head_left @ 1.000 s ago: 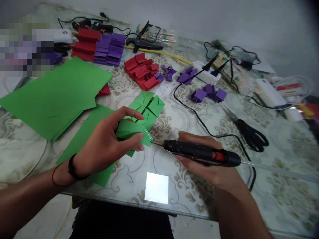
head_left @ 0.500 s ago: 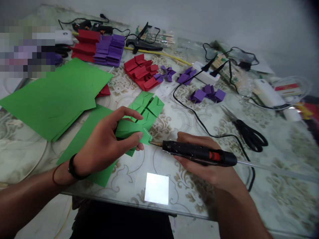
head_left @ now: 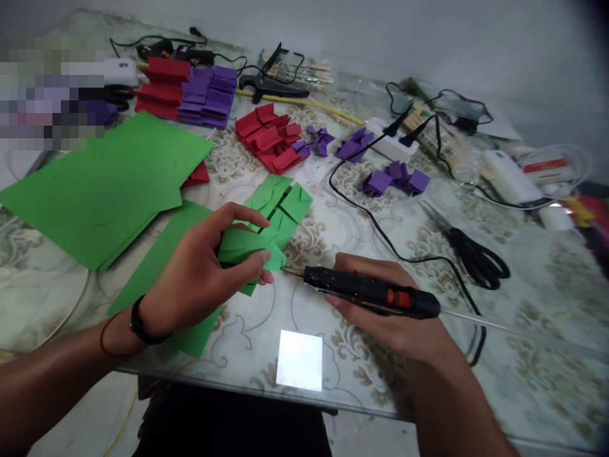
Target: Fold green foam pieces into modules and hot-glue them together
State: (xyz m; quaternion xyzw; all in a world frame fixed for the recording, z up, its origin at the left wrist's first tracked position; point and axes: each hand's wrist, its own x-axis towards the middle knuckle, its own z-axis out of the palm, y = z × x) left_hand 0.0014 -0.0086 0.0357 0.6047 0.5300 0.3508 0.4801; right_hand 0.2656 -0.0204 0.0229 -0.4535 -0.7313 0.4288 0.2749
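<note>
My left hand [head_left: 209, 260] pinches a folded green paper piece [head_left: 250, 244] between thumb and fingers. A line of glue shows along the paper's right end. My right hand [head_left: 375, 304] is wrapped round a black glue gun [head_left: 361, 289] with a red-orange part on its side and a clear glue stick [head_left: 466, 320] out of its back. The gun's nozzle is at the lower right corner of the held piece. Behind it lie several folded green paper units [head_left: 285, 203] on the table. A flat green sheet [head_left: 166, 254] is partly hidden under my left hand and forearm.
Green sheets [head_left: 104, 184] are stacked at the left. Red folded paper [head_left: 269, 136] and purple folded paper [head_left: 397, 179] lie farther back. Black-handled scissors [head_left: 476, 257] rest at the right. A black cord [head_left: 371, 219] runs from the white power strip [head_left: 392, 143] past my right hand.
The glue gun in my right hand has shifted slightly left, its nozzle staying at the paper's corner. My left hand and the green piece have hardly moved.
</note>
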